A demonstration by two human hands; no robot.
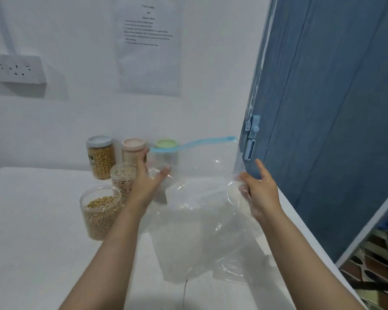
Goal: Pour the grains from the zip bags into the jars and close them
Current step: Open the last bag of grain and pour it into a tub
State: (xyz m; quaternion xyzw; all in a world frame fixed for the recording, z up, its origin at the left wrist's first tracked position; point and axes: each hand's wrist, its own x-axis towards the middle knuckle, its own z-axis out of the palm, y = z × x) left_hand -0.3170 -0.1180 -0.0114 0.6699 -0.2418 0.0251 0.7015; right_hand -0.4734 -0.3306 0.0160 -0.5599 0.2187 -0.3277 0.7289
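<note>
White table, white wall; we log a socket strip upper left, a printed sheet top centre, a blue door right. Jars of grain stand centre-left. Our left hand and right hand pinch an empty clear zip bag mid-frame, spread above other bags.

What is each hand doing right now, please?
Left hand: grips the left side of the clear zip bag.
Right hand: grips the bag's right edge, index finger extended.
</note>
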